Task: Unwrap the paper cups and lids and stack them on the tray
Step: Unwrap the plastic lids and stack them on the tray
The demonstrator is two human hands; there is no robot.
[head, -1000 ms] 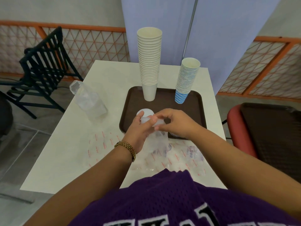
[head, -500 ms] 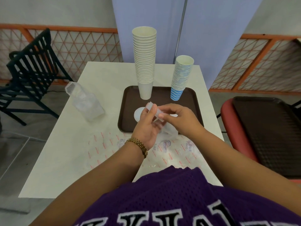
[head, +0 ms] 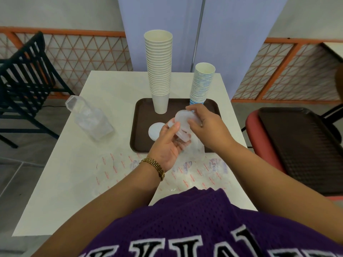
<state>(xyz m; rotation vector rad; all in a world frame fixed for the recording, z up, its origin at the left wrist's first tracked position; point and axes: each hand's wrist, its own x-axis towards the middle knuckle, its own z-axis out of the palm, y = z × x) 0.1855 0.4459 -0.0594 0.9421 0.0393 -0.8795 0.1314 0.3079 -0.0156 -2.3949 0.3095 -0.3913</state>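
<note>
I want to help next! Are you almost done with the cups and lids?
Cups look done: the white cup stack and the blue striped cup stack stand on the brown tray, with one pile of lids beside them. Right now the left hand and right hand are pulling lids out of a clear wrapper. Those lids are not yet on the tray.

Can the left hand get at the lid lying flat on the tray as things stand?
Probably, but not freely: the left hand is right beside the white lid on the tray, nothing between, but it holds the wrapped lids together with the right hand.
</note>
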